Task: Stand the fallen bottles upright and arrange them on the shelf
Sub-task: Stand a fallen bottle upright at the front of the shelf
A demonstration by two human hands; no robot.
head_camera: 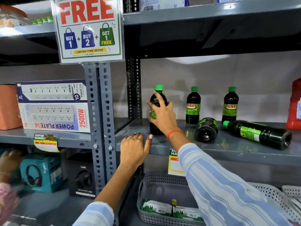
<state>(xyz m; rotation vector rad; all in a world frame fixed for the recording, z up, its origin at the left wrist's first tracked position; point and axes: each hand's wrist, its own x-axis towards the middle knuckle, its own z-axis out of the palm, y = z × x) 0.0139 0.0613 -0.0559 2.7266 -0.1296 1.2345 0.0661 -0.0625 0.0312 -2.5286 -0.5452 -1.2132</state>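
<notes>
Looking down from the head view, a grey metal shelf runs across the middle of the frame; the right hand wraps around the left-most bottle, a dark bottle with a green cap, fingers curled over its shoulder and label, clasping it as it stands upright at the left end of the shelf; the left hand lies flat with fingers loose on the front edge of the shelf, just left of and below that bottle, gripping nothing; both forearms come out of striped blue-and-white sleeves.

Further right, two more bottles stand upright near the back wall, a middle bottle and a right bottle, well apart from each other; between and in front of them a fallen bottle lies on its side with its base toward the camera; just to its right a second fallen bottle lies across the shelf, cap pointing left; a red container stands at the far right edge.

On the neighbouring shelf to the left, two power strip boxes are stacked; a promotional sign hangs on the upright above; below, a grey perforated basket holds packets.
</notes>
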